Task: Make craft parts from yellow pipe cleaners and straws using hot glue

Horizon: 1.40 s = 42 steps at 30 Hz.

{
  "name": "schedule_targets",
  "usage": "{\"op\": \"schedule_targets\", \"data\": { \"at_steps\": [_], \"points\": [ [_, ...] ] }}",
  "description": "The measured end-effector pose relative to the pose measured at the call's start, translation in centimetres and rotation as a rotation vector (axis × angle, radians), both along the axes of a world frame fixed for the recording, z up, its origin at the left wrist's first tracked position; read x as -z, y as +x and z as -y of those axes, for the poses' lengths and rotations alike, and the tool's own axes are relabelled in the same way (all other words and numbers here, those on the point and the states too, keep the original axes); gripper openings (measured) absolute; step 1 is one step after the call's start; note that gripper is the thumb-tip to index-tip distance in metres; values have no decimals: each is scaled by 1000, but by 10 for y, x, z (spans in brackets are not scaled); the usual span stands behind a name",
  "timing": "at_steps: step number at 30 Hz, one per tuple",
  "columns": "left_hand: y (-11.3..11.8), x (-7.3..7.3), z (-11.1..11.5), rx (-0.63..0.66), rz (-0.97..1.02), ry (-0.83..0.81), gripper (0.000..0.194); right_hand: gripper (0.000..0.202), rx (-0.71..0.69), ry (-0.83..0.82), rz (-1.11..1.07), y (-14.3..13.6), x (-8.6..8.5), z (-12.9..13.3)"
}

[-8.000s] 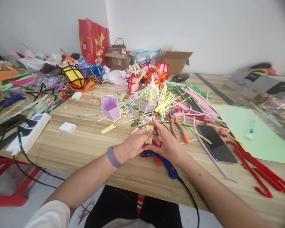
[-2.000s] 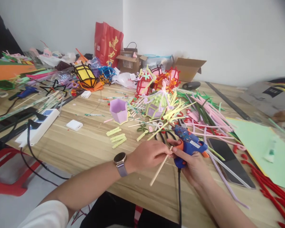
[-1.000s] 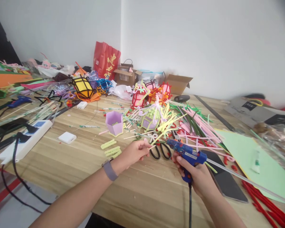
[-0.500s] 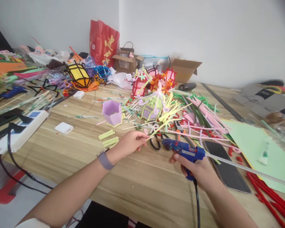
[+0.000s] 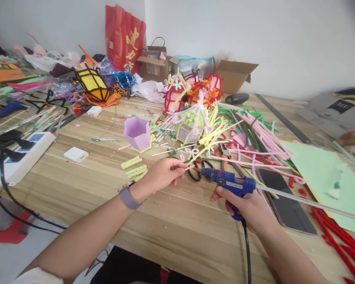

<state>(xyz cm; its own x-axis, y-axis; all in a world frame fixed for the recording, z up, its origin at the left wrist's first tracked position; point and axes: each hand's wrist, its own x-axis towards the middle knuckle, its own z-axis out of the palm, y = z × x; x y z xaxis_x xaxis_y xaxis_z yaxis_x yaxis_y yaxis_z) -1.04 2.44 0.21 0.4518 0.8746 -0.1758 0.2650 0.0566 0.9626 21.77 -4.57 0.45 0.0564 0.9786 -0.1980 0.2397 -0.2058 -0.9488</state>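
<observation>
My left hand (image 5: 168, 173), with a watch on its wrist, pinches a thin pale stick (image 5: 189, 167) whose end points right. The fingers hide most of that stick. In my right hand (image 5: 239, 203) is a blue hot glue gun (image 5: 229, 181), with a long clear glue stick (image 5: 298, 200) out of its back. Its nozzle sits close to the pale stick's tip; I cannot tell whether they touch. Black-handled scissors (image 5: 194, 175) lie behind the nozzle. Left of my left hand are light green fuzzy strips (image 5: 136, 172) and a purple hexagonal cup (image 5: 137, 134).
A purple-and-green lantern (image 5: 189, 128) stands among yellow pipe cleaners (image 5: 214, 136). Pliers (image 5: 225, 154), a phone (image 5: 286, 201) and red pipe cleaners (image 5: 337, 236) lie to the right. A white power strip (image 5: 25, 157) is at left; the glue gun's black cord (image 5: 247, 248) hangs down.
The camera view has shifted slightly. The glue gun's nozzle is nearer the pale stick in my left hand. Both hands keep their grips.
</observation>
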Motion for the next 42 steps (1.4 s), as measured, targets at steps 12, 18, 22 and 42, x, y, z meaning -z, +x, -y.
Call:
{"op": "schedule_targets", "data": {
  "at_steps": [12,18,22,42],
  "points": [
    [1,-2,1,15,-19,4,31,44,-23,-36,62,4,4,-1],
    [2,-2,2,21,-17,10,28,45,-18,-46,72,4,5,1],
    [3,-4,2,29,-24,8,26,45,-21,-40,84,2,3,0],
    [3,-6,4,38,-53,-3,28,46,-25,-89,149,-2,-3,1]
  ]
}}
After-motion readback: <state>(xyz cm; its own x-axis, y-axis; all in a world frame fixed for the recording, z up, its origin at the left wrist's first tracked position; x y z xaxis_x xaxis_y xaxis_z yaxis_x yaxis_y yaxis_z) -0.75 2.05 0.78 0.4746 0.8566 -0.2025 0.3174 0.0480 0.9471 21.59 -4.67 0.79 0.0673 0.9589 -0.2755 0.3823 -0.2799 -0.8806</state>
